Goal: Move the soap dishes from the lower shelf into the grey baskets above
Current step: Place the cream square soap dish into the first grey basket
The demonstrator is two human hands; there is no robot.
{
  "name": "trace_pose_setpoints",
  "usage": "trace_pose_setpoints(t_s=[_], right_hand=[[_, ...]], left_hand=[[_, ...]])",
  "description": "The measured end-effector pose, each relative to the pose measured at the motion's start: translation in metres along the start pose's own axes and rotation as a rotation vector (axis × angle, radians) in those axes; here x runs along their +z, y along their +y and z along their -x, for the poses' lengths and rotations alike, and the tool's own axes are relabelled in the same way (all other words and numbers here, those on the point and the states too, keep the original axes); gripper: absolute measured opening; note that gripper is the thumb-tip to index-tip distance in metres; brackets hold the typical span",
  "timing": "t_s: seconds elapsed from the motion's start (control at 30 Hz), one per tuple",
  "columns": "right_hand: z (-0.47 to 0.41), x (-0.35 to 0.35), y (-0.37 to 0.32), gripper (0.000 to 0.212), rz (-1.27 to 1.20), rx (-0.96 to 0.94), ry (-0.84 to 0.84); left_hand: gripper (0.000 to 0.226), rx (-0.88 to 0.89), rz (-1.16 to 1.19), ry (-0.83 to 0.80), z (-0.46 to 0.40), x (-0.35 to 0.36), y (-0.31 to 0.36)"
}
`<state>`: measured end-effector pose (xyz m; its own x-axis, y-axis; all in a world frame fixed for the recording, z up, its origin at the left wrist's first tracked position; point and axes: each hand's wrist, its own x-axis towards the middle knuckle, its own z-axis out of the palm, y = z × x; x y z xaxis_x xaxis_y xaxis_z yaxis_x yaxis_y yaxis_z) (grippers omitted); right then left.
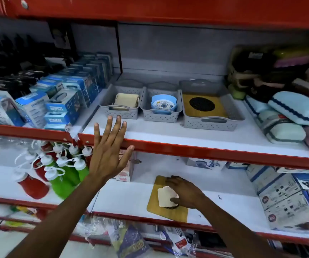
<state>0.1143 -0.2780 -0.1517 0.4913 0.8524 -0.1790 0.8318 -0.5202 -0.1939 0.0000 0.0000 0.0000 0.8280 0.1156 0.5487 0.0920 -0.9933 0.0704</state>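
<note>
On the lower shelf [131, 200], near its front edge, lies a flat wooden soap dish [165, 211], a yellowish-brown slab with rounded corners. A small cream soap dish [165, 197], squarish and pale with softly rounded edges, sits on top of it, and a dark patch shows just under the cream piece at its near side. The right hand [184, 191] is laid over the cream dish with its fingers [174, 200] curled around it, thumb at the near edge, gripping it while it rests on the wooden slab.

The left hand [109, 151] is raised in front of the red front rail of the upper shelf [196, 135], palm away, its fingers [117, 125] spread wide and holding nothing.

On the upper shelf three grey baskets with perforated walls and handle slots stand side by side. The left basket [120, 113] holds a cream, squarish dish much like the one below. The middle basket [160, 116], touching it, holds a round light-blue dish with a white, patterned centre. The right basket [213, 121] is wider and holds a wooden slab with a round black grille in its middle.

Blue boxes [57, 108] fill the shelf to the left of the baskets, and pale blue cases [295, 108] are piled to the right. Red and green bottles [57, 175] lie at the left of the lower shelf.
</note>
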Motion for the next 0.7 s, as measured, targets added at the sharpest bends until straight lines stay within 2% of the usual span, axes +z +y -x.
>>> trace_pose_setpoints(t_s=[0.1,0.2,0.4,0.53,0.7], right_hand=[[-0.008,0.008,-0.001,0.094,-0.069,0.156,-0.173],[-0.014,0.013,-0.003,0.095,-0.070,0.201,-0.268],[-0.021,0.021,-0.002,0.093,-0.046,0.195,-0.258],[-0.015,0.006,-0.006,0.099,-0.073,0.163,-0.147],[0.018,-0.035,-0.026,0.096,-0.201,0.077,0.164]], left_hand=[[0.071,-0.024,0.021,0.048,-0.002,0.001,0.002],[0.071,-0.029,0.028,0.061,-0.001,0.007,0.003],[0.070,-0.028,0.016,0.082,-0.002,0.010,0.001],[0.070,-0.033,0.032,0.084,-0.003,0.012,0.000],[0.068,-0.049,0.061,0.110,-0.003,0.013,0.001]])
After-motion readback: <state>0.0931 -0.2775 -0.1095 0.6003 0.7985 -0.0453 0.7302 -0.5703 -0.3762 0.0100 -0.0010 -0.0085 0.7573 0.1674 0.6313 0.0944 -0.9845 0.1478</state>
